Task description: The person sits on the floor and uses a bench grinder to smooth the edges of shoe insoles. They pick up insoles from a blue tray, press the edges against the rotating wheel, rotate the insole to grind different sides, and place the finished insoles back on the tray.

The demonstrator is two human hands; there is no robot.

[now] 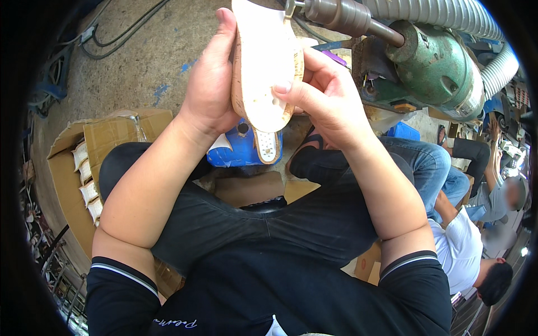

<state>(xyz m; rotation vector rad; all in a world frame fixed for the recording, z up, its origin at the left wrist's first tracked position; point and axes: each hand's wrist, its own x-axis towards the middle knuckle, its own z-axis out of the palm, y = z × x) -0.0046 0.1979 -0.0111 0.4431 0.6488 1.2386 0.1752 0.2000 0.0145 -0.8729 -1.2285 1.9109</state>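
Observation:
A pale, sole-shaped footbed (263, 67) with a cork-coloured edge is held up between my hands, its upper end cut off by the picture's top edge. My left hand (210, 78) grips its left side, the thumb pointing up along the edge. On the right, my right hand (328, 92) pinches the footbed, thumb flat on its top face and fingers curled beneath. A brown spindle with a small metal tip (339, 14) reaches in from the green motor (431, 70); the tip is close to the footbed's upper right edge. Whether they touch I cannot tell.
Below the footbed stands a blue container (230, 154) with a perforated, cork-edged piece (267, 147) on it. An open cardboard box (73, 185) of white-topped pieces is at left. Grey ribbed hoses (443, 14) run behind the motor. Other people (459, 241) sit at right.

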